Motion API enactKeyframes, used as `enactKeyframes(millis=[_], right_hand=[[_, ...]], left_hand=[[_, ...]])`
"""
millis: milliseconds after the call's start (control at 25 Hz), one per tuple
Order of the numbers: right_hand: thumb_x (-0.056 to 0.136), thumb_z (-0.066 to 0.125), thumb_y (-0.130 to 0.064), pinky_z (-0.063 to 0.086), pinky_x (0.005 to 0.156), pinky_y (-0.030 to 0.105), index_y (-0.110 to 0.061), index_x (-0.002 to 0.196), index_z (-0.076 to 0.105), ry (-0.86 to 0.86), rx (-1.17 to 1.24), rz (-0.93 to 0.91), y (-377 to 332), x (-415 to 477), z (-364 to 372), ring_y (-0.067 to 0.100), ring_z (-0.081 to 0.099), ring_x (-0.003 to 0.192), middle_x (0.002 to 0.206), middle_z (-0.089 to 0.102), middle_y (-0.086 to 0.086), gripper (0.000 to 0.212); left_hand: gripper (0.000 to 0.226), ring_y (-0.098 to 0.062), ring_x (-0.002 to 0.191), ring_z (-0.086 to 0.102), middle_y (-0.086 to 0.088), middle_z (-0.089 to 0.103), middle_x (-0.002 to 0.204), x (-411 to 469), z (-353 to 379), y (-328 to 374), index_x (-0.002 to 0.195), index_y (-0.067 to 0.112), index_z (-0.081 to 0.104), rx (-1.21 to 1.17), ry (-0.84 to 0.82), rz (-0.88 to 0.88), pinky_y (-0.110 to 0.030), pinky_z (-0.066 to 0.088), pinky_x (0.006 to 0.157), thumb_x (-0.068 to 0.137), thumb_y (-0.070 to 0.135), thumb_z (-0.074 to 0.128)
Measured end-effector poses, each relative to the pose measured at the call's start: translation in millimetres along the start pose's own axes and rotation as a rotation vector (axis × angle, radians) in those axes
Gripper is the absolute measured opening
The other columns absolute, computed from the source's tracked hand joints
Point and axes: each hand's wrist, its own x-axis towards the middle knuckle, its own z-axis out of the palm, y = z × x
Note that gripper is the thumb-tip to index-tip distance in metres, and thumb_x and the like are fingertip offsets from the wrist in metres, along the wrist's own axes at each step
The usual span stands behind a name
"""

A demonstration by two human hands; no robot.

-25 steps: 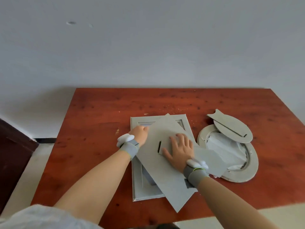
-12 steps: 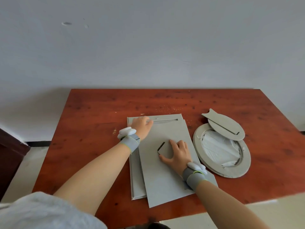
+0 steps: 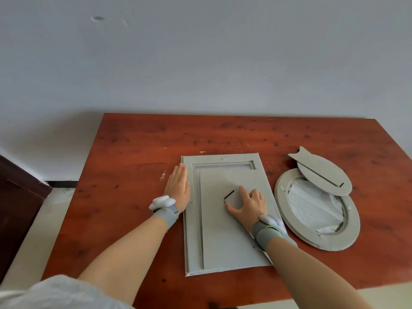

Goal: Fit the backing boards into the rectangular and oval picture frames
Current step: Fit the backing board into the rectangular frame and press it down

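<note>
The grey rectangular frame (image 3: 189,241) lies face down on the red-brown table (image 3: 138,152). The rectangular backing board (image 3: 227,237) lies on it, nearly square to it but shifted right and toward me, so the recess shows at the top and left. My right hand (image 3: 249,205) presses flat on the board beside its stand slot. My left hand (image 3: 178,189) rests flat against the frame's left edge. To the right lies the oval frame (image 3: 347,237) with white paper inside; the oval backing board (image 3: 323,175) overlaps its far rim.
The table's near edge runs just below the rectangular frame. A grey wall stands behind the table. A dark wooden piece (image 3: 15,197) is at the far left, with pale floor below. Small crumbs (image 3: 231,144) lie beyond the frame.
The backing board has turned from skewed to nearly parallel with the rectangular frame. My left hand has left the board's top corner and now lies flat at the frame's left edge.
</note>
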Motion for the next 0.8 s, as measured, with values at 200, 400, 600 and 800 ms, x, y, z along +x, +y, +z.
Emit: enactKeyframes(millis=[200, 400, 600, 800], right_hand=[[0.054, 0.031, -0.071, 0.044, 0.081, 0.037, -0.010, 0.120, 0.061, -0.015, -0.020, -0.067, -10.1, 13.4, 3.7, 0.035, 0.054, 0.093, 0.094, 0.056, 0.019, 0.095], [0.065, 0.040, -0.071, 0.041, 0.085, 0.036, -0.014, 0.126, 0.056, -0.085, -0.036, -0.053, -11.8, 19.2, 2.9, 0.033, 0.051, 0.100, 0.102, 0.054, 0.015, 0.086], [0.075, 0.057, -0.062, 0.039, 0.091, 0.035, -0.017, 0.132, 0.050, -0.149, -0.037, -0.047, -13.2, 25.6, 1.4, 0.030, 0.046, 0.107, 0.110, 0.050, 0.012, 0.073], [0.079, 0.060, -0.056, 0.039, 0.092, 0.033, -0.017, 0.133, 0.049, -0.139, -0.055, -0.057, -12.1, 28.6, 1.9, 0.028, 0.046, 0.108, 0.111, 0.050, 0.011, 0.067]], left_hand=[[0.050, -0.016, 0.148, 0.005, -0.003, 0.004, 0.161, 0.4, 11.4, -13.7, 0.149, 0.010, 0.008, 0.114, -0.060, 0.033, -0.028, 0.006, 0.121, 0.102, 0.019, 0.021], [0.081, -0.017, 0.148, 0.011, -0.005, 0.010, 0.160, 1.6, 17.5, -17.3, 0.148, 0.008, 0.014, 0.124, -0.014, 0.047, -0.029, 0.010, 0.120, 0.079, 0.045, -0.007], [0.072, -0.015, 0.148, 0.008, -0.003, 0.008, 0.160, 1.5, 16.5, -14.9, 0.148, 0.010, 0.012, 0.131, -0.032, 0.022, -0.027, 0.007, 0.120, 0.084, 0.038, -0.001], [0.070, -0.014, 0.148, 0.007, -0.003, 0.006, 0.160, 1.7, 15.6, -13.6, 0.149, 0.010, 0.010, 0.151, -0.043, 0.012, -0.025, 0.005, 0.119, 0.084, 0.036, 0.000]])
